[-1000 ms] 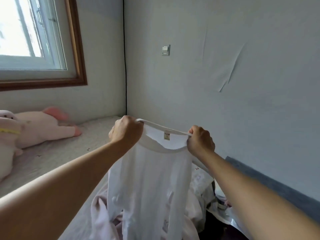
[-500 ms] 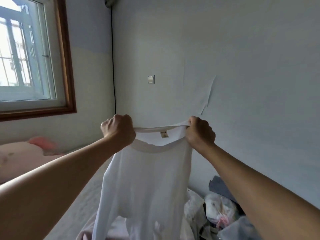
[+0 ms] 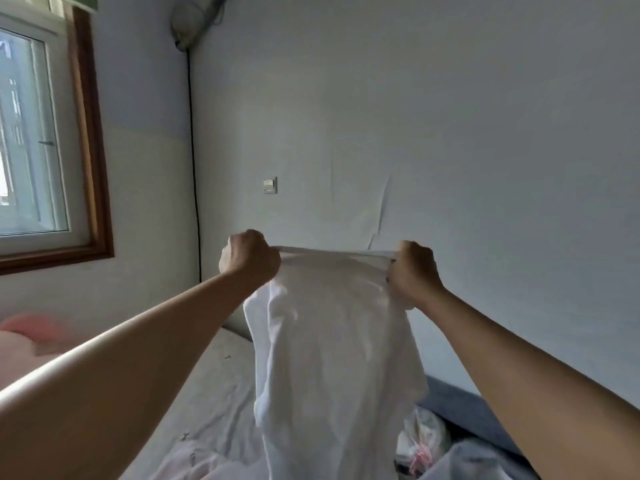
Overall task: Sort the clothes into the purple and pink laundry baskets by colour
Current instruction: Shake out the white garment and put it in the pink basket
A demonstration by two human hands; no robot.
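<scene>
White shirt (image 3: 332, 341) — held up over the bed (image 3: 221, 403), top edge stretched between left hand (image 3: 250, 258) and right hand (image 3: 412, 271), each grip clenched on the fabric.

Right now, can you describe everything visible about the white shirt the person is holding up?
The shirt is plain white, of thin, soft-looking fabric that lets some light through. It hangs by its top edge, which is pulled taut between the two hands: the left hand grips one end, the right hand the other. Below them the cloth falls in loose vertical folds in front of the wall. Its lower part hangs in front of the bed and runs out of the picture. No print or label shows.
</scene>
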